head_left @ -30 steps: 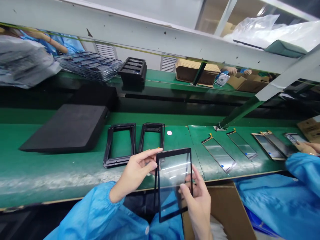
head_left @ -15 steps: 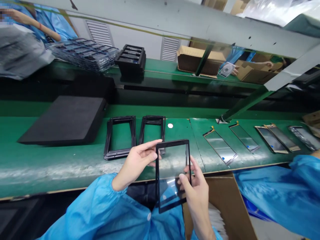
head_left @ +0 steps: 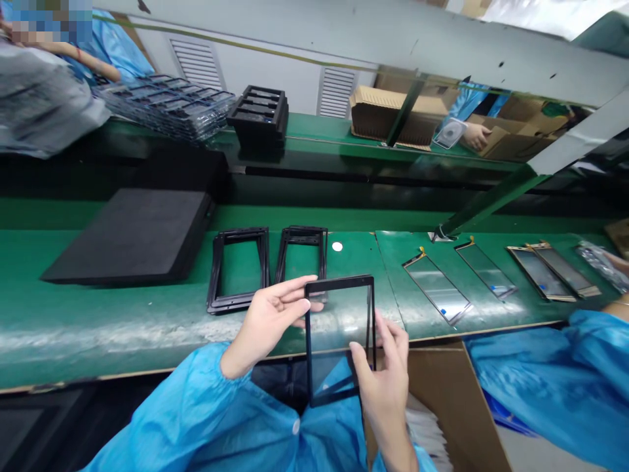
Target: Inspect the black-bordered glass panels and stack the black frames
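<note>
Black-bordered panel (head_left: 337,328) held off near edge of green bench (head_left: 171,331); left hand (head_left: 258,324) narrowly pinching far left corner, right hand (head_left: 386,387) right edge; slack pinch might drop it, thumb pressure smudge it

The right hand's (head_left: 386,377) fingers, earlier visible through the glass panel (head_left: 339,284), had moved out to its side edge. A co-worker's hand (head_left: 620,263) had come back to the wrapped panel (head_left: 600,263).
</note>
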`<state>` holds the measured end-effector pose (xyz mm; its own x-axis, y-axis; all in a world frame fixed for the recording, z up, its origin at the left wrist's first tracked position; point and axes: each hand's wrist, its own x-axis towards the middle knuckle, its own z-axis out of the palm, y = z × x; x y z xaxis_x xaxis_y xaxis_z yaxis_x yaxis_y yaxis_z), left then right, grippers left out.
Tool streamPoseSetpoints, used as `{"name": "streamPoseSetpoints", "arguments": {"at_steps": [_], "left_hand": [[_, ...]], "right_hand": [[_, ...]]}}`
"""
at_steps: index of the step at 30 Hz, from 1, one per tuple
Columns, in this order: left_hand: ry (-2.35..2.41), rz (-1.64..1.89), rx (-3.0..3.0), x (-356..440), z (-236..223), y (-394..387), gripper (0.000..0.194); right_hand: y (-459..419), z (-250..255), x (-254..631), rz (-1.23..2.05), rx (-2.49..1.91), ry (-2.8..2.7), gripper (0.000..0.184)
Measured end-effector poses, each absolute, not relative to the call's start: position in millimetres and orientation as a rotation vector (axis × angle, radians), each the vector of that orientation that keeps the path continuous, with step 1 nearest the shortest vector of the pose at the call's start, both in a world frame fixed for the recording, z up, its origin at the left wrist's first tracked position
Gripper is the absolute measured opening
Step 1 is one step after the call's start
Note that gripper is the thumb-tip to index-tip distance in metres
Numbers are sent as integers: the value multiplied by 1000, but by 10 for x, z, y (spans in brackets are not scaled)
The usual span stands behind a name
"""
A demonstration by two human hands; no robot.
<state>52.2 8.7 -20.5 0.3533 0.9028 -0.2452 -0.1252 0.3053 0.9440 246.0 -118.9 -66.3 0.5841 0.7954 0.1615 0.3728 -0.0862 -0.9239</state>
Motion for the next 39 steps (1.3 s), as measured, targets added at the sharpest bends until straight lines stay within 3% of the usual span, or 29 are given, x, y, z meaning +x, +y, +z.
{"name": "streamPoseSetpoints", "arguments": {"at_steps": [2, 5, 8, 11, 17, 21, 24, 25, 27, 29, 33, 39], "left_hand": [[961, 820, 1076, 496, -152, 76, 55], [960, 778, 1164, 448, -75, 42, 48], [961, 766, 1219, 414, -10, 1, 44], [973, 786, 1228, 396, 21, -23, 43], [968, 773, 1263, 330, -42, -17, 38], [970, 790, 1428, 304, -51, -19, 34], [972, 755, 1813, 363, 33, -16, 47], [936, 698, 1941, 394, 68, -7, 54], [812, 537, 2086, 451, 129, 23, 62], [722, 417, 2054, 474, 158, 63, 56], [830, 492, 1594, 392, 93, 102, 42], [946, 704, 1234, 305, -99, 12, 45]], "right_hand": [[-1128, -571, 2556, 432, -1654, -992, 57], [-1006, -372, 2708, 721, -1489, -854, 60], [-899, -209, 2782, 921, -1428, -808, 45], [-836, -119, 2751, 902, -1422, -809, 30], [-827, -79, 2644, 833, -1409, -789, 25], [-826, -91, 2593, 828, -1394, -759, 26], [-798, -112, 2494, 906, -1354, -831, 27], [-788, -121, 2460, 962, -1326, -860, 32], [-776, -142, 2436, 1090, -1257, -880, 59], [-786, -174, 2508, 1205, -1213, -857, 74], [-881, -330, 2877, 1290, -1327, -841, 52], [-1002, -558, 3035, 1170, -1382, -546, 51]]}}
